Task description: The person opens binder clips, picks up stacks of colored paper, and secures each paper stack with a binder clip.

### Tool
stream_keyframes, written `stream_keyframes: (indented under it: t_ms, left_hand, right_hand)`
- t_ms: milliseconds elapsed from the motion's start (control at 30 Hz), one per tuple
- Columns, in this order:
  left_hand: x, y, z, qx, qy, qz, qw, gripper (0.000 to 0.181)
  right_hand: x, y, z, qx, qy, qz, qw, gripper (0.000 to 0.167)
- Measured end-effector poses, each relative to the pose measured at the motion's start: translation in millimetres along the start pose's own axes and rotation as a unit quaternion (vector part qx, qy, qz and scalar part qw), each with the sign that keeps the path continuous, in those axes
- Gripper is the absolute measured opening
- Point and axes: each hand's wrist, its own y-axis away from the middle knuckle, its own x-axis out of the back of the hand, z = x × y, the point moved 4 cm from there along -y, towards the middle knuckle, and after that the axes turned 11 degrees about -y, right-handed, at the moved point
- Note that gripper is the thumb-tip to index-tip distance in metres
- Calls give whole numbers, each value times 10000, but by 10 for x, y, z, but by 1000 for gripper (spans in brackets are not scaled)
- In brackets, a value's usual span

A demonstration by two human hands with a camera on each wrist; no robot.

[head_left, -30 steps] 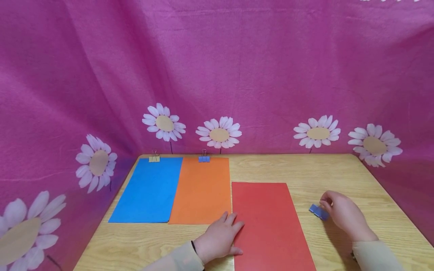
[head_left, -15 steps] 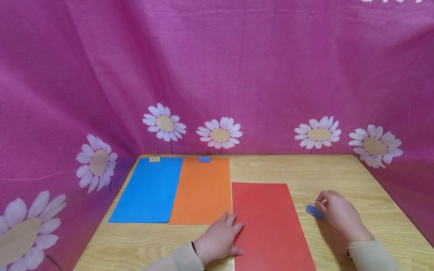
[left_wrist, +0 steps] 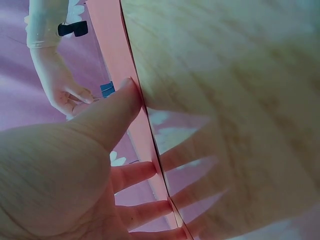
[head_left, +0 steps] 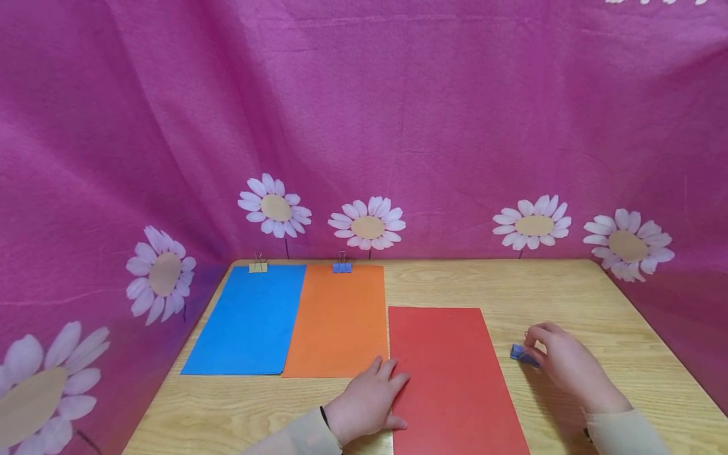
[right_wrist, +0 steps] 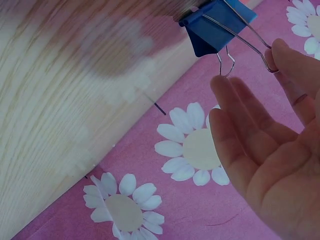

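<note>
My left hand [head_left: 366, 401] rests with spread fingers along the left edge of a red sheet [head_left: 449, 366]. In the left wrist view the thumb [left_wrist: 127, 100] lies on that sheet's edge. To the right of the sheet, my right hand [head_left: 571, 366] holds a blue binder clip [head_left: 521, 354] just above the table. The right wrist view shows the clip's wire handles [right_wrist: 250, 40] between thumb and fingers, with the blue body [right_wrist: 220, 25] pointing away from the palm. Part of the clip is hidden by the hand in the head view.
A blue sheet [head_left: 244, 322] and an orange sheet [head_left: 338, 322] lie side by side on the wooden table [head_left: 449, 281]. A yellowish binder clip [head_left: 258, 268] and another blue binder clip [head_left: 342, 268] sit on their far edges. A pink flowered cloth [head_left: 443, 126] hangs behind.
My right hand has moved slightly left with the binder clip, closer to the red sheet, and has turned a little. The left hand and the sheets have stayed in place.
</note>
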Motion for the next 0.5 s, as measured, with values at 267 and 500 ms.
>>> stream_keyframes:
  t_ms: [267,500]
  left_hand:
    - [15,24,7,-29,27,115,9999,77]
    - [31,29,1,-46,50,59,10000,77]
  right_hand:
    - [3,44,-28,-27,-134,-158,9998,28]
    - [0,66,-30,-146,-260,-299,9991,24]
